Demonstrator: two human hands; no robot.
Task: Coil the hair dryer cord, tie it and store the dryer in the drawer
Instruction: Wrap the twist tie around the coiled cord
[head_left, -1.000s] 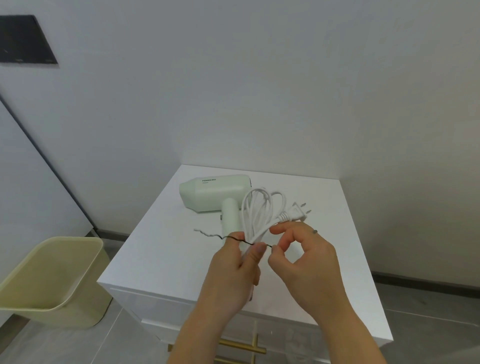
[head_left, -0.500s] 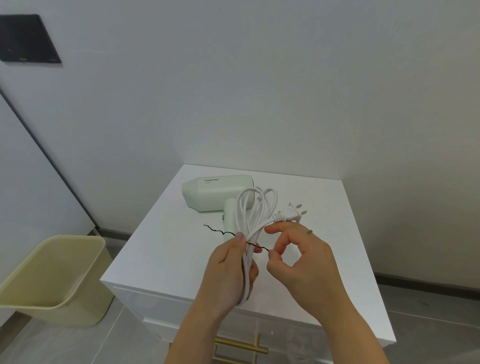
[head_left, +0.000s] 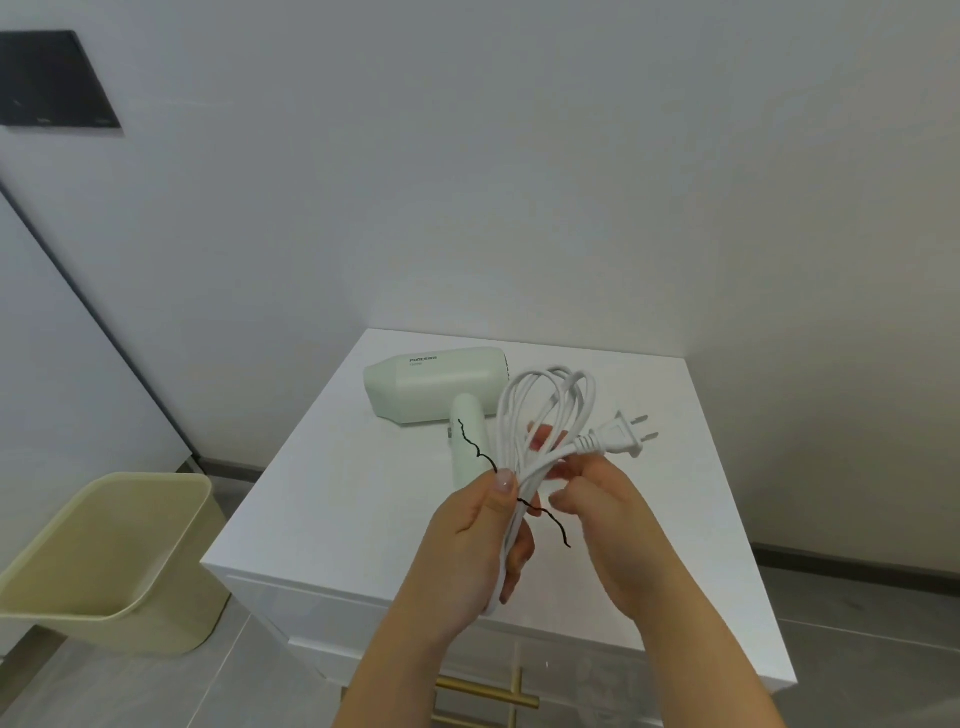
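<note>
The left hand (head_left: 467, 540) clenches the coiled white cord (head_left: 545, 410) above the white cabinet top (head_left: 337, 493), its thumb pinning a thin black tie (head_left: 548, 519) across the bundle. One end of the tie runs off toward 11 o'clock, the other toward 4 o'clock. The right hand (head_left: 608, 525) curls its fingers round the strands just below the plug (head_left: 621, 434), which points toward 2 o'clock. The pale green hair dryer (head_left: 436, 384) lies on the cabinet at 12 o'clock from the hands. A gold drawer handle (head_left: 488, 699) shows at 6 o'clock, and a yellowish bin (head_left: 104, 556) stands on the floor at 9 o'clock.
</note>
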